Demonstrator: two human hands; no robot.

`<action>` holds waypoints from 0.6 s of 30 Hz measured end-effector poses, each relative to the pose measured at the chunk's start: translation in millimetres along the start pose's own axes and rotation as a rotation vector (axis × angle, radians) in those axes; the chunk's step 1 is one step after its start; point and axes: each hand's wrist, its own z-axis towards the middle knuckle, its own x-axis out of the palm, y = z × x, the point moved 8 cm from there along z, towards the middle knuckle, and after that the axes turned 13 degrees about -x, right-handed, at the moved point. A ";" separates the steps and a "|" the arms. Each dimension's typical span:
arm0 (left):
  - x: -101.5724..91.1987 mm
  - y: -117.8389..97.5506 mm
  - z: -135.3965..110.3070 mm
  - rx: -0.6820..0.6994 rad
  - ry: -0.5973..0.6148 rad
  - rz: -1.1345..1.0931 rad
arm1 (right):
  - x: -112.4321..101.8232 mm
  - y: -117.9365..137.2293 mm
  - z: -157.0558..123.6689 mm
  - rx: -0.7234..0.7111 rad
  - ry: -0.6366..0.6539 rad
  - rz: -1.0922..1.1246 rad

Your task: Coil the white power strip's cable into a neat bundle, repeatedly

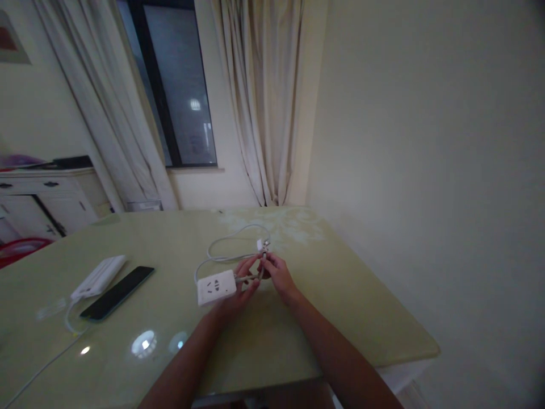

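Left hand, loosely curled, holds the cable beside the white power strip; right hand pinches the cable near what looks like a plug

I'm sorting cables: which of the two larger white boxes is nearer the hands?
The socket box beside the left hand, with dark slots on its face; the other box lies farther left, beside the phone.

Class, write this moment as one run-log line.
left hand: at cord; right hand: holding cord; socket block: by left hand; phone: on table
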 end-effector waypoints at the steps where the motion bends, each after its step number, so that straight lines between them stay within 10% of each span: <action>1: -2.3 1.8 0.5 -0.030 -0.008 -0.015 | -1.5 0.3 0.2 0.008 -0.017 0.012; 9: -3.9 20.3 5.5 -0.279 0.020 -0.023 | -11.9 41.3 0.8 -0.225 -0.035 -0.106; 18: 14.9 16.6 0.9 -0.115 0.107 0.082 | 22.2 30.7 -15.7 -0.205 0.147 -0.101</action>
